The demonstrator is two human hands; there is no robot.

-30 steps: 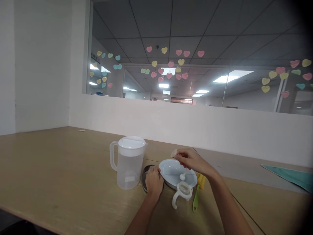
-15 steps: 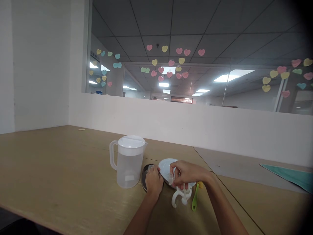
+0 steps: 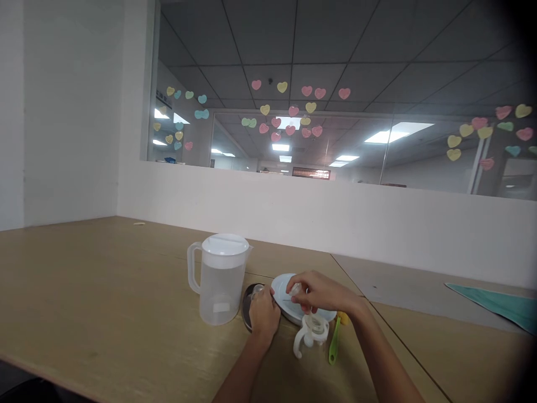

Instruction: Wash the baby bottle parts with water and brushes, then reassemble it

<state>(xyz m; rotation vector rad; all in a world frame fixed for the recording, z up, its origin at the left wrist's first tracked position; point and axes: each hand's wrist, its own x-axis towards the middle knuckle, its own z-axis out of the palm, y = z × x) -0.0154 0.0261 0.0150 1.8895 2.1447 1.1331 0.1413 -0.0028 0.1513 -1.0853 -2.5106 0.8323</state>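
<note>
My left hand (image 3: 264, 311) is closed over a small clear glass item (image 3: 257, 290) at the dark oval tray (image 3: 246, 309); the item is mostly hidden by the fingers. My right hand (image 3: 315, 291) pinches a small clear piece (image 3: 295, 289) above the pale blue-white plate (image 3: 282, 285). Just below the right hand stands a small glass pot with a white rim and handle (image 3: 298, 342). Beside it lies a green-handled utensil (image 3: 334, 348), with something yellow (image 3: 343, 318) behind it.
A translucent lidded pitcher (image 3: 222, 285) stands left of the dark tray. A teal cloth (image 3: 497, 305) lies at the far right of the table (image 3: 126, 291). Behind rises a white wall (image 3: 268, 201) below a window with heart-shaped notes.
My right hand has lifted slightly and moved left with the clear piece, away from the white-rimmed pot, whose top now shows. My left hand has stayed nearly still.
</note>
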